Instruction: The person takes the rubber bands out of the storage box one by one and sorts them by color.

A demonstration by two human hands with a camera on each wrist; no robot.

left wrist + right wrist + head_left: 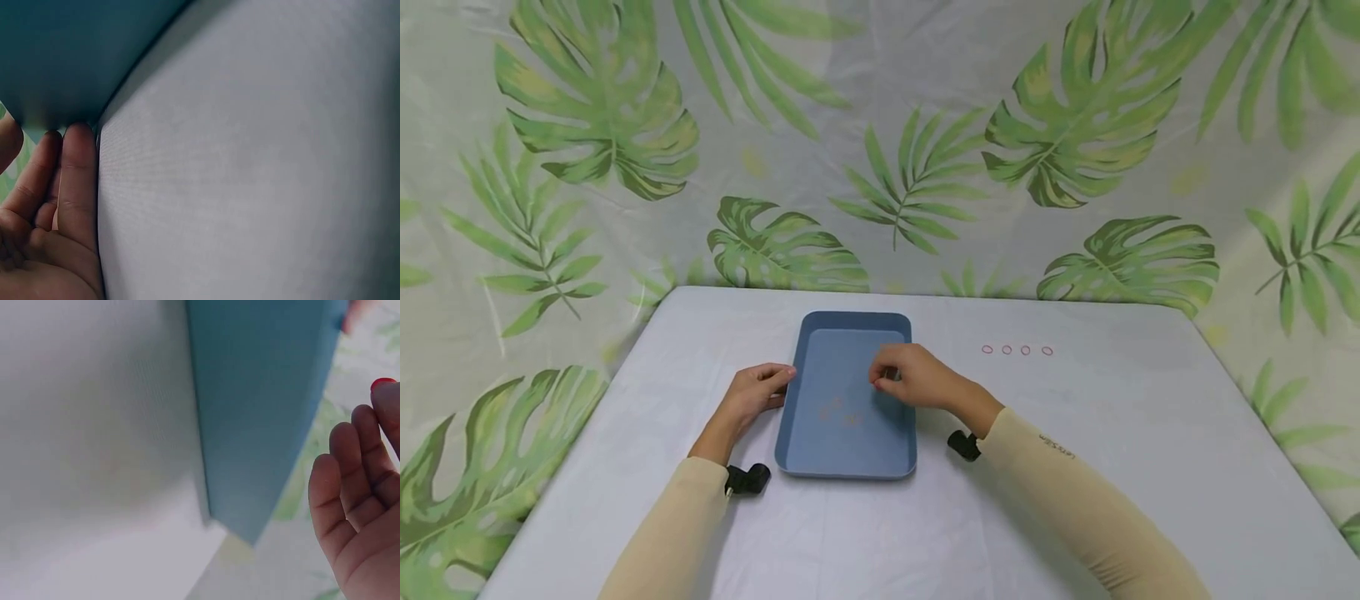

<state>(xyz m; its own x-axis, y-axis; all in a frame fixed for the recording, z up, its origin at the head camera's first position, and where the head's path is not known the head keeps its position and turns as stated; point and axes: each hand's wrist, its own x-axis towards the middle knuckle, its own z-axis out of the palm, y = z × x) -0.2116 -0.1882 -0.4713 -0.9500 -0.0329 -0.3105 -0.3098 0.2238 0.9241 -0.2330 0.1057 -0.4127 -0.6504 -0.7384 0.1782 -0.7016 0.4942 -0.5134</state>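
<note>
Right hand (917,377) pinches a red ring (877,384), tray (850,454) beneath it; left hand (754,397) grips the tray's side, apparently for steadiness.

Your right hand (365,512): palm and fingers fill the lower right, fingers loosely bent, apart from the tray.
Red ring (383,381): only a curved part shows, at the tip of your uppermost digit by the right edge.
Blue tray (256,412): its outer wall faces you, on the white table (94,456).
Fingertip (356,312): blurred, at the tray's rim.
Backdrop (287,562): pale, with green leaves.
</note>
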